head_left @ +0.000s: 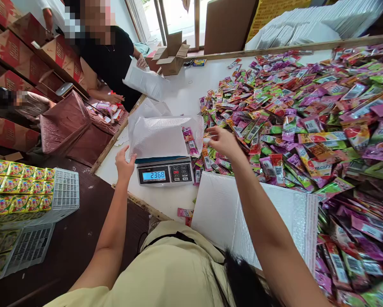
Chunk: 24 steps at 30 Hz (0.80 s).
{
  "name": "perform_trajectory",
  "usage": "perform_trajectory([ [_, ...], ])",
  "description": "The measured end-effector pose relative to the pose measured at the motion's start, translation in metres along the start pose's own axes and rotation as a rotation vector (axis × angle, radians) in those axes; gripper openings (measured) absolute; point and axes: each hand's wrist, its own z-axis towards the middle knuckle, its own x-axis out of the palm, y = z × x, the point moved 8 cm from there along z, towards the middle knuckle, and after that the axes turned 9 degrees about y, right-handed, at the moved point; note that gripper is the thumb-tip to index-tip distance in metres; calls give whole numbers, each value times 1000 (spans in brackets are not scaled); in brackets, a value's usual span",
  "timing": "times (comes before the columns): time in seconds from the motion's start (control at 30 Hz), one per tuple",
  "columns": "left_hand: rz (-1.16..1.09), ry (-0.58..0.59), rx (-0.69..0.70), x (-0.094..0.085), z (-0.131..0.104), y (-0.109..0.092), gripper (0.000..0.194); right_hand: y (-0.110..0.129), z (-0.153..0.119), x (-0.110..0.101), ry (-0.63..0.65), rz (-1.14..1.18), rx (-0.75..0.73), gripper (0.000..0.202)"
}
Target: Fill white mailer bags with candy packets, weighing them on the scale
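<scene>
Left hand [124, 164] open, fingertips steadying the near-left corner of the bubble mailer [161, 136] lying on the scale [165, 172]; right hand [221, 140] loosely curled at the mailer's mouth, at 3 o'clock, whether pinching a packet impossible to tell. Mailer lying flat for weighing, long axis left-right, mouth towards the packet heap [306, 119], a few packets poking out. Display lit, facing 6 o'clock; spare mailers [258, 213] close below.

bright windows [178, 17], dark floor [82, 230], stacked cartons [15, 51]

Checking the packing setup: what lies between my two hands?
In the head view, the white bubble mailer bag on the grey digital scale lies between left hand and right hand.
</scene>
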Motion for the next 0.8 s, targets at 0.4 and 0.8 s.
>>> perform_trajectory([
  [0.4,22,-39,-36,-12,-9,16,49,34,46,81,60,174,149,10],
  [0.8,0,-31,-46,-8,-8,14,49,2,-10,-53,-285,622,-1,19],
])
